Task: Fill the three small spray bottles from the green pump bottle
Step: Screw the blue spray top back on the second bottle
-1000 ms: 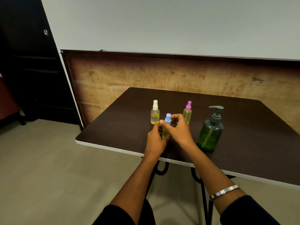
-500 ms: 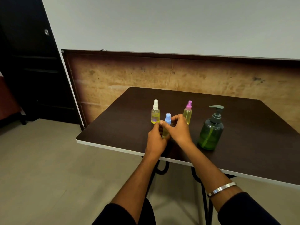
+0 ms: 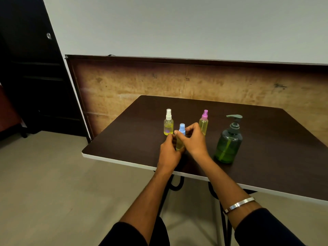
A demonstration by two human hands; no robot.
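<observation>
Dark surface (image 3: 266,139), white-edged, standing before a worn brown panel (image 3: 124,86) on the wall.

Green pump bottle (image 3: 228,142) upright toward the right of the surface, well apart from both hands, pump head on, nozzle pointing left. Liquid shows in its lower part. Untouched now; likely parked within the right arm's reach as the source.

Three small spray bottles stand left of it, all holding yellowish liquid. White-capped bottle (image 3: 168,124) and pink-capped bottle (image 3: 204,123) stand free behind the hands, caps on, set back probably to leave working room.

Blue-capped bottle (image 3: 181,137) nearest the front edge, upright, between both hands. Left hand (image 3: 169,151) wraps its fingers round the body, steadying it against the surface. Right hand (image 3: 193,141) comes over from the right, fingertips pinching the blue cap: a hold suited to twisting. Whether the cap is being loosened or tightened I cannot tell; the neck is hidden by the fingers.

Silver bangle (image 3: 238,205) on the right wrist.
</observation>
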